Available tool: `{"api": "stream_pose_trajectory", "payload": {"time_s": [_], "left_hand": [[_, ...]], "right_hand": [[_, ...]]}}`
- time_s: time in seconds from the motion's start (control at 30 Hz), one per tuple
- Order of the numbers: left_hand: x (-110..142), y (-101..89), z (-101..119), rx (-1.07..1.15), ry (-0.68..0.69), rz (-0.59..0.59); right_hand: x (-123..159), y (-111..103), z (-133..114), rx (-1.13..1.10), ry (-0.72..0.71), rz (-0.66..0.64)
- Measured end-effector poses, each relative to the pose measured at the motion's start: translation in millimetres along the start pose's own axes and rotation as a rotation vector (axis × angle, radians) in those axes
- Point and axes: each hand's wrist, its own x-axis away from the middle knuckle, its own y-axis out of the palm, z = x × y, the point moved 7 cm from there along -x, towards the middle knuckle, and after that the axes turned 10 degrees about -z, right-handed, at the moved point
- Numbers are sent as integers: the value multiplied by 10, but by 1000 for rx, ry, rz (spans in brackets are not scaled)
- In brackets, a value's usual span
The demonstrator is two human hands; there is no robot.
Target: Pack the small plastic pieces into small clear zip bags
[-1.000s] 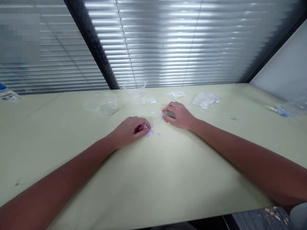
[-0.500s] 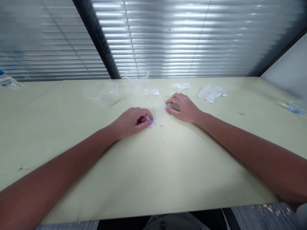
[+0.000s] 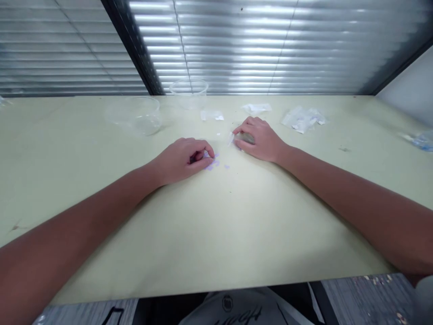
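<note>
Small purple pieces (image 3: pixel 217 163) lie scattered on the pale table. My left hand (image 3: pixel 184 160) rests beside them, thumb and forefinger pinched together at the edge of the pile. Whether a piece sits between those fingertips is too small to tell. To the right, my right hand (image 3: pixel 260 139) is curled with its fingertips on a small clear plastic bag (image 3: pixel 231 139). The bag touches the tabletop, and part of it is hidden by the fingers. One loose purple piece (image 3: pixel 227 166) lies between the two hands, nearer to me.
Two clear plastic tubs, one on its side (image 3: pixel 147 124) and one upright (image 3: pixel 189 97), are behind my left hand. White packets (image 3: pixel 256 108) and a heap of small clear bags (image 3: pixel 302 119) lie farther back. Crumpled clear plastic (image 3: pixel 422 141) is at the right edge.
The view has tilted downward, so everything on the table appears higher. Both hands keep nearly the same place and pose beside the pieces and the bag.
</note>
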Motion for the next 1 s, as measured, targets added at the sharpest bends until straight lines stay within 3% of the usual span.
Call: {"api": "stream_pose_trajectory", "payload": {"time_s": [1.0], "left_hand": [[-19,19,1,-22,10,3]], "right_hand": [[10,-25,3,16,-48,36]]}}
